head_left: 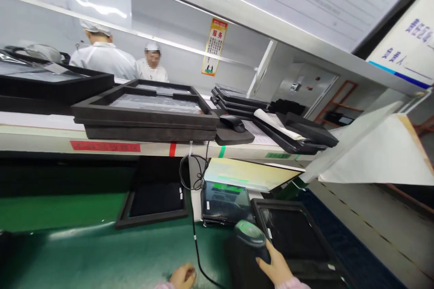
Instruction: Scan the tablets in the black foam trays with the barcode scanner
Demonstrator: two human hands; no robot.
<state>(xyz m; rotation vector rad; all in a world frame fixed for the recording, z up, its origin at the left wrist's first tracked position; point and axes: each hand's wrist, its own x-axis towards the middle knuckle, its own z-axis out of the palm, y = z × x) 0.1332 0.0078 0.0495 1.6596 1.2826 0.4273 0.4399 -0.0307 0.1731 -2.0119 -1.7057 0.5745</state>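
My right hand (277, 265) is wrapped round the handle of a dark handheld barcode scanner (251, 234), its pale green-lit head tilted up. Just beyond the scanner lies a dark glossy screen panel (225, 204) with a white label, reflecting green light. To its right, a black foam tray (259, 205) holds another dark panel (288, 230). My left hand (183, 276) is low in the view over the green mat (135, 253), its fingers curled in with nothing seen in them. A black cable (195, 244) runs between my hands.
A lit monitor (254, 174) stands under the shelf (244, 149). Another framed panel (158, 198) lies at left. Foam trays (149, 119), a mouse (233, 123) and stacked black cases (237, 101) sit on the shelf. Two people in white workwear are beyond it. Paper (379, 149) hangs at right.
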